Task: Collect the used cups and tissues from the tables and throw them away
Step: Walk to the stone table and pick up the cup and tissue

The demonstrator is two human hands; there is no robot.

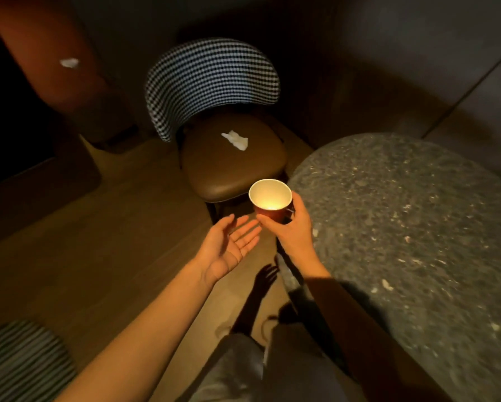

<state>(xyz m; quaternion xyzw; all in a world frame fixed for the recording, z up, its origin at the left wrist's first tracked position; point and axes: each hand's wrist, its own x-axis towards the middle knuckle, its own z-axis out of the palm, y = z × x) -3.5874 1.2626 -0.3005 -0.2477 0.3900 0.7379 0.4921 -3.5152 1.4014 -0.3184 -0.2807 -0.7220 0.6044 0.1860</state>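
Observation:
My right hand grips a red paper cup with a white inside, upright in the air just left of the round table's edge. The cup looks empty. Just left of it, my left hand is held out palm up with straight fingers, its fingertips close to the cup's base and holding nothing. A crumpled white tissue lies on the brown seat of the chair beyond the cup. Another white tissue lies on a reddish-brown surface at the upper left.
A round speckled grey table fills the right side. A chair with a houndstooth back and brown seat stands ahead. A striped cushion sits at the lower left. The floor is wooden, with dark walls behind.

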